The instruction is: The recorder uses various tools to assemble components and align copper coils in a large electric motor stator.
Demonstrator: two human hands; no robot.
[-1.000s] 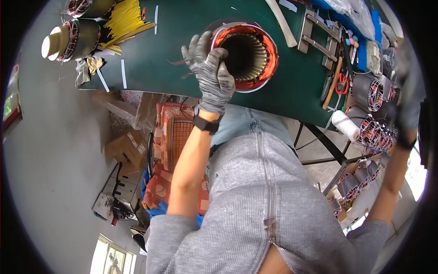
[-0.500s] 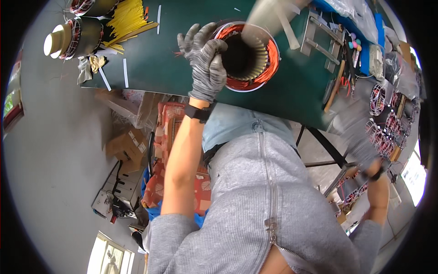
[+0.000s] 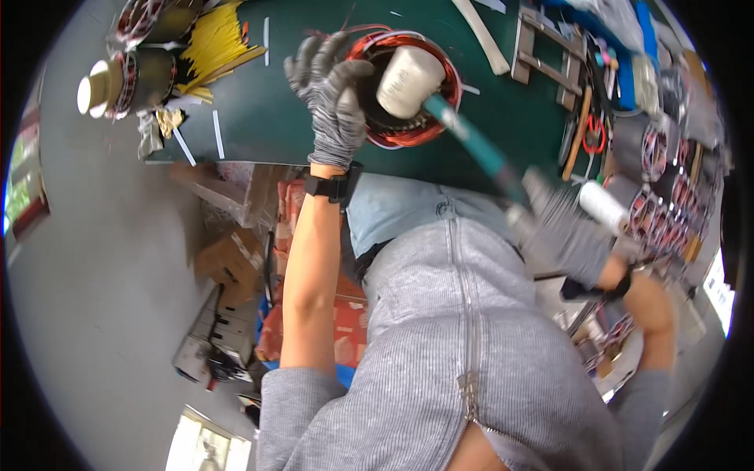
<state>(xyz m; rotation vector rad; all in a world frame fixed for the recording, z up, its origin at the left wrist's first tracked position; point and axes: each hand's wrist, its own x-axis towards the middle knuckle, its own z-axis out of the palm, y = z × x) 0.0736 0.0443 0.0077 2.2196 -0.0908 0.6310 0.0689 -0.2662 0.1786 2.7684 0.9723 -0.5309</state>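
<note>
A motor stator (image 3: pixel 414 138) stands on the green bench, its round opening ringed by reddish copper windings with white cord about the edge. My left hand (image 3: pixel 334 102), in a grey glove, grips the left side of the stator's rim, fingers bent over the windings. My right hand (image 3: pixel 561 231), also gloved and blurred by motion, is wrapped round the teal handle of a mallet (image 3: pixel 410 82). The mallet's white head is over the stator's opening and hides part of its inside. From this view I cannot tell whether the head touches the stator.
Yellow strips (image 3: pixel 212 43) lie at the far left beside another stator (image 3: pixel 153 78) with cream-coloured round ends. White paper slips are scattered on the bench. To the right are a metal frame (image 3: pixel 550 55), red-handled scissors (image 3: pixel 594 135), a white spool (image 3: pixel 603 206) and several wound stators.
The mallet has swung down so its head is over the stator, blurred in both frames. My right hand has moved left and inward. My left hand stays at the rim.
</note>
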